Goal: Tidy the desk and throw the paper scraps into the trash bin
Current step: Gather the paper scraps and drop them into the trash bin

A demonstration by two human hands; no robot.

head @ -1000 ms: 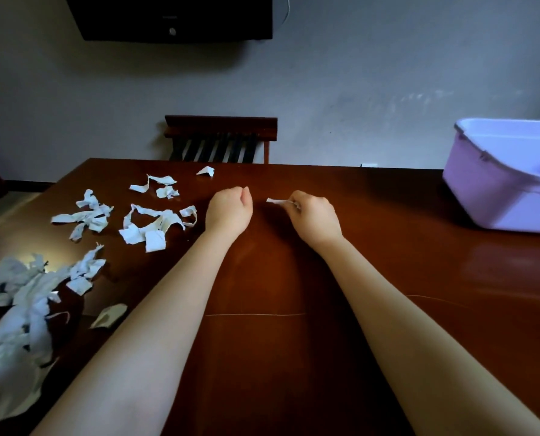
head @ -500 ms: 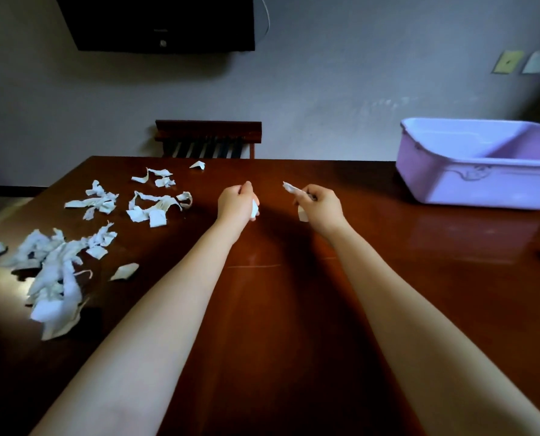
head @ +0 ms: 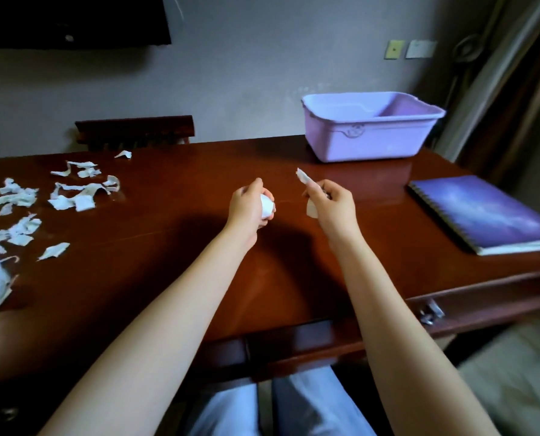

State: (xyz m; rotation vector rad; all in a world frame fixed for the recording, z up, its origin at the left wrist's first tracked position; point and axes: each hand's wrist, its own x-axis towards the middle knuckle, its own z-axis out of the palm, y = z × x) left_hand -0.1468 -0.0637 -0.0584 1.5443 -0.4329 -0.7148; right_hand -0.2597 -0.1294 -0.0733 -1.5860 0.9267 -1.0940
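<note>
Over the middle of the brown desk [head: 168, 256], my left hand [head: 248, 209] grips a small wad of white paper [head: 267, 207]. Beside it, my right hand [head: 333, 204] pinches a white paper scrap [head: 303, 177] that sticks up and left, and another bit shows below its fingers. Several torn white scraps [head: 73, 196] lie scattered on the desk's left part. A lilac plastic bin [head: 369, 133] stands at the far right of the desk, beyond my right hand.
A purple spiral notebook [head: 482, 212] lies on the desk's right side. A dark chair back [head: 135, 127] stands behind the desk's far edge. A drawer front with a metal handle [head: 430, 311] is under the near right edge. My legs show below.
The view has swung to the right and both hands have lifted off the desk with their paper. The bin now sits nearer the centre, and the notebook has come into view.
</note>
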